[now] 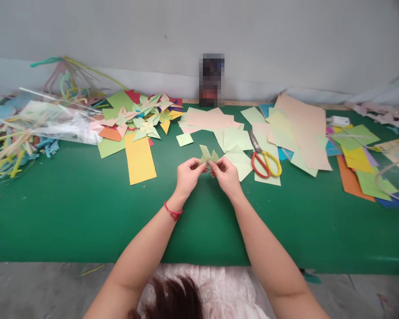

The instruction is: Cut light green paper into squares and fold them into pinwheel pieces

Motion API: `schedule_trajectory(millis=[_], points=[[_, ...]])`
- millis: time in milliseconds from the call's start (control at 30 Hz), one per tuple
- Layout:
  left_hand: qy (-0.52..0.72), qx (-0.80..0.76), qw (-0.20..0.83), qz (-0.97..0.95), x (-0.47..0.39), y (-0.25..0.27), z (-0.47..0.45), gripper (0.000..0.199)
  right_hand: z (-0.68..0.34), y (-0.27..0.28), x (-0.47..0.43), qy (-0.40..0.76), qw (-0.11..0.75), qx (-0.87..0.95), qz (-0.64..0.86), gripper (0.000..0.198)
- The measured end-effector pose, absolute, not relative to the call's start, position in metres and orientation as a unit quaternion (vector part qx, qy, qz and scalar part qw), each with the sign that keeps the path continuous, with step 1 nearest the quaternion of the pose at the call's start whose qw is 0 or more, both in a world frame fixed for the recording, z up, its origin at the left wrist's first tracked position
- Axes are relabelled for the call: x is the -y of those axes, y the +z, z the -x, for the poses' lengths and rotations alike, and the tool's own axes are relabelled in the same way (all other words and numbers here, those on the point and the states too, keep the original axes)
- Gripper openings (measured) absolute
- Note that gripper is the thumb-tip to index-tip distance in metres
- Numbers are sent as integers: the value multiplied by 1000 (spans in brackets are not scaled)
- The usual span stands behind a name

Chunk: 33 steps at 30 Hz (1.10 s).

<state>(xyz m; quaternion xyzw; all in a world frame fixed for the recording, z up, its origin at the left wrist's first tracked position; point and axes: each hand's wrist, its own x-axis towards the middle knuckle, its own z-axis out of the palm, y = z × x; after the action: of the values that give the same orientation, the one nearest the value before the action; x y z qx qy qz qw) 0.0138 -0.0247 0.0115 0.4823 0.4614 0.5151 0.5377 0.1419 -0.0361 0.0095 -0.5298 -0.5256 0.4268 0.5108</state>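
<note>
Between my two hands is a small piece of folded pale green paper, with two pointed flaps sticking up. My left hand pinches its left side, and my right hand pinches the right side; the thumbs almost meet at its lower edge. My fingers cover the lower part of the fold. Just beyond my left hand lies a small folded pale green square. Pale green sheets lie beside my right hand, and scissors with one red and one yellow handle rest on paper farther right.
Folded paper stars pile up at the back left, near a yellow sheet. Pipe cleaners and clear plastic bags fill the far left. Large pink sheets and coloured papers lie right. A blurred-out dark upright object stands against the wall.
</note>
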Motion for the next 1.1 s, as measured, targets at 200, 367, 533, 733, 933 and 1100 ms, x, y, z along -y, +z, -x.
schedule_trajectory(millis=[200,367,533,733,933,1100], points=[[525,-464,522,-486,26,12,-15,24,-143,11,37,411,500,525,553,35],[523,-470,529,-474,27,14,-16,21,-142,12,37,429,508,521,535,35],[514,-468,545,-469,27,16,-16,21,-141,12,39,398,495,551,541,31],[458,-442,607,-475,24,18,-10,25,-146,10,37,366,473,583,549,29],[426,-445,617,-490,19,11,-3,25,-146,9,38,354,458,604,549,26],[440,-451,581,-515,20,10,-3,23,-143,9,38,360,459,597,552,25]])
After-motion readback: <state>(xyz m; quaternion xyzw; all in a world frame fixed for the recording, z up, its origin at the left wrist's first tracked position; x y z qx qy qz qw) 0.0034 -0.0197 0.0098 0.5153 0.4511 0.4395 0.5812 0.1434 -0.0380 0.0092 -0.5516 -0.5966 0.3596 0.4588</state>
